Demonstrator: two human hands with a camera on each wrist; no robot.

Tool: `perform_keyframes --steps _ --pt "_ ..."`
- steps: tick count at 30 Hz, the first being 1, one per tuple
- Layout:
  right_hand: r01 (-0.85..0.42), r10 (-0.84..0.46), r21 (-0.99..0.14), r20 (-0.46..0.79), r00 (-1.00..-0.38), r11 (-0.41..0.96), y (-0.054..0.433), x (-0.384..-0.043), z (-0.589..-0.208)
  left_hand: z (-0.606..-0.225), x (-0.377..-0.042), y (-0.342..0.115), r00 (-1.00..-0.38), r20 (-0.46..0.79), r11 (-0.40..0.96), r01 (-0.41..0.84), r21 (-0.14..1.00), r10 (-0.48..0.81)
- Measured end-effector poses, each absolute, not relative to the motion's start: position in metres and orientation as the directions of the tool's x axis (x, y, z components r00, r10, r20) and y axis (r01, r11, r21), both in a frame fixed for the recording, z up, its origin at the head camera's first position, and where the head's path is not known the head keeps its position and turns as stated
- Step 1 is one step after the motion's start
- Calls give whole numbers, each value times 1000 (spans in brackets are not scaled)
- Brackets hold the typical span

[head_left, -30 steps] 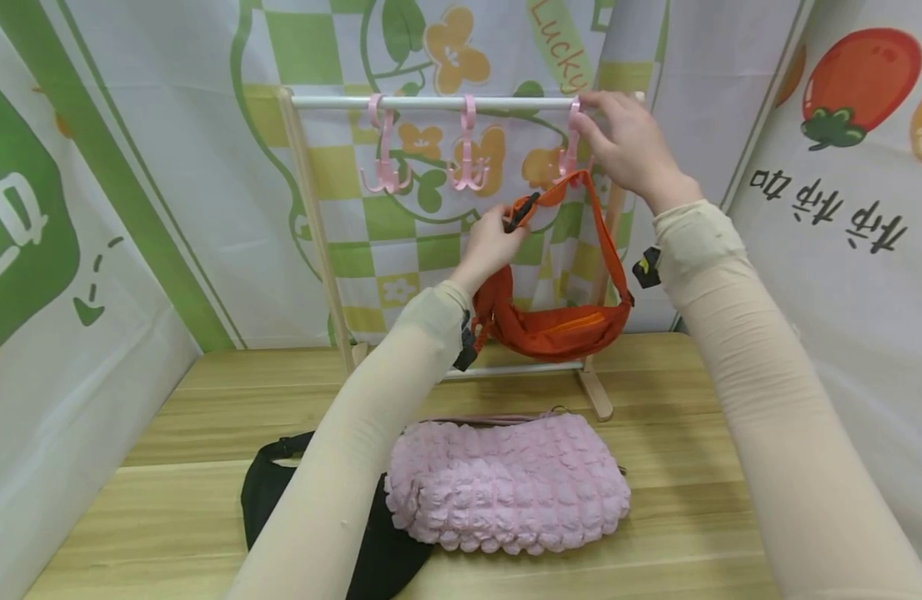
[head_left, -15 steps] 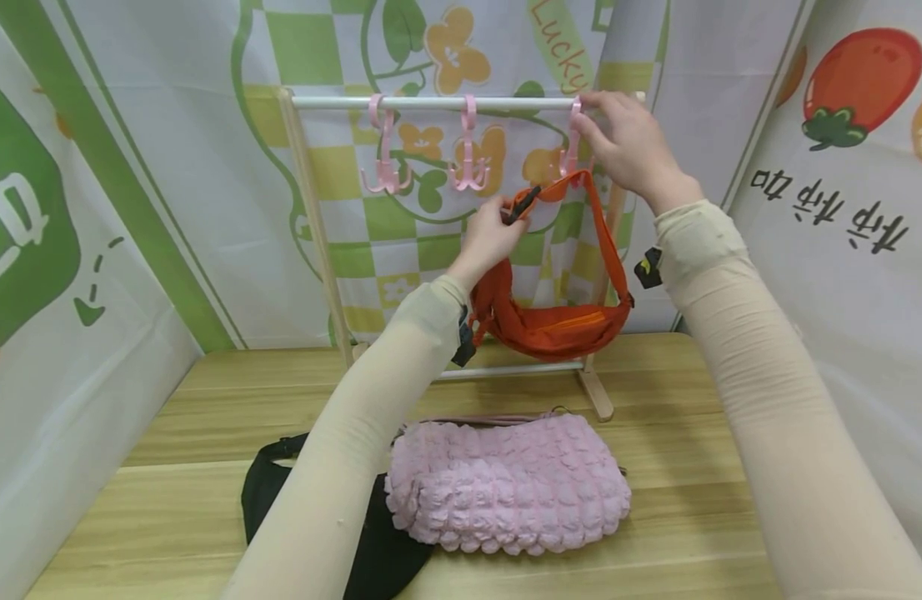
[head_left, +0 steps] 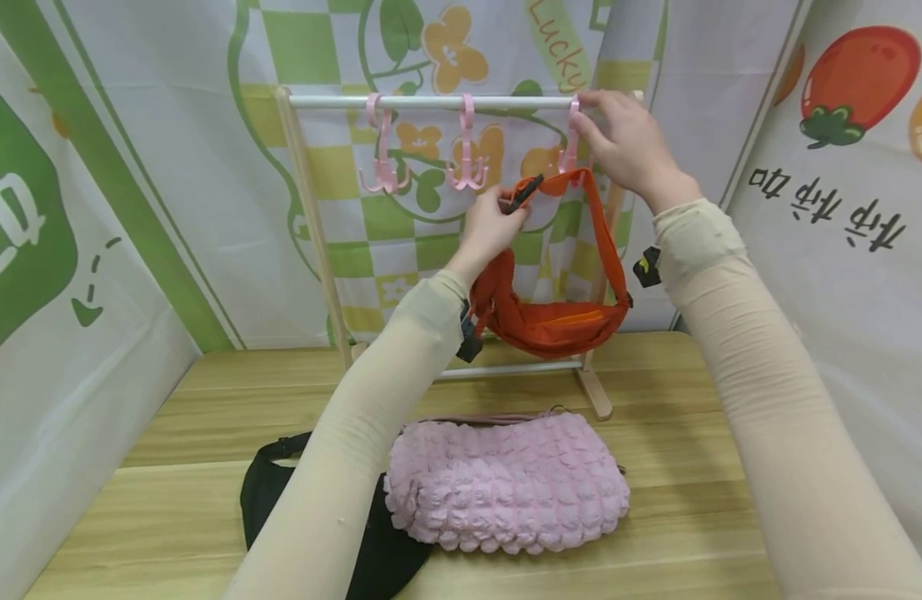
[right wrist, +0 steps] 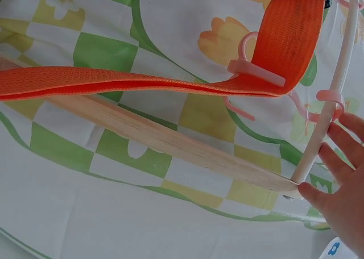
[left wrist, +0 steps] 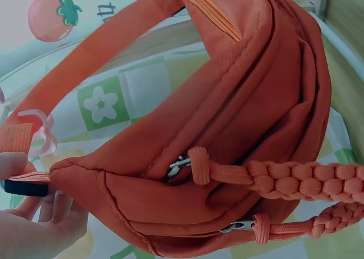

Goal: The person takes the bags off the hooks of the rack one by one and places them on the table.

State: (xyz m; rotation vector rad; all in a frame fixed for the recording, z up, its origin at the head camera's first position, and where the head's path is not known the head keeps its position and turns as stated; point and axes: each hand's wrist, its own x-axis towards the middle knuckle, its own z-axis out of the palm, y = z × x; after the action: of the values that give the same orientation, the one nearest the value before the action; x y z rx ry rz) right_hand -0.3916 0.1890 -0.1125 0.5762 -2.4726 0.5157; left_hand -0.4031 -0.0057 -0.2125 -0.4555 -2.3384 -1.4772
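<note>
An orange-red sling bag (head_left: 562,329) hangs by its strap (right wrist: 142,80) from the right-hand pink hook (head_left: 569,146), the strap looped over a prong. With my left hand (head_left: 491,223) I grip the strap end at its black buckle (head_left: 524,193), at the bag's upper left corner. The left wrist view shows the thumb and fingers around that buckle, with two braided zip pulls (left wrist: 310,182) dangling from the bag. My right hand (head_left: 633,148) holds the top of the same hook, its fingertips at the white rod (right wrist: 318,137).
Two more pink hooks, a middle one (head_left: 467,150) and a left one (head_left: 383,150), hang on the rack's rod. A puffy pink bag (head_left: 506,483) lies on the wooden table (head_left: 678,467). Beside it, a black bag (head_left: 389,542) is partly covered by my left forearm.
My left hand has risen slightly, lifting the buckle and strap end closer to the hook. The right hand keeps its place at the hook's top.
</note>
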Motion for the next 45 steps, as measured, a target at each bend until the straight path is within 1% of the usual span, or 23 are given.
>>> perform_keyframes --steps 5,9,14,20,30,45 --pt "-496 -287 -243 576 -765 833 189 -392 -112 -209 -400 -3 -895 440 372 434 820 74" --pt "-495 -288 -248 570 -769 832 190 -393 -112 -207 -399 0 -909 413 336 404 851 47" --pt "-498 -290 -241 577 -764 833 191 -393 -113 -204 -397 6 -934 356 216 352 911 23" --pt "-501 -294 -229 585 -756 834 191 -392 -114 -202 -396 10 -944 330 105 329 939 9" --pt "-502 -296 -228 583 -757 835 190 -391 -113 -193 -393 7 -955 295 73 297 952 33" --pt "-508 -286 -243 597 -750 826 190 -393 -113 -179 -396 13 -947 323 22 323 946 8"
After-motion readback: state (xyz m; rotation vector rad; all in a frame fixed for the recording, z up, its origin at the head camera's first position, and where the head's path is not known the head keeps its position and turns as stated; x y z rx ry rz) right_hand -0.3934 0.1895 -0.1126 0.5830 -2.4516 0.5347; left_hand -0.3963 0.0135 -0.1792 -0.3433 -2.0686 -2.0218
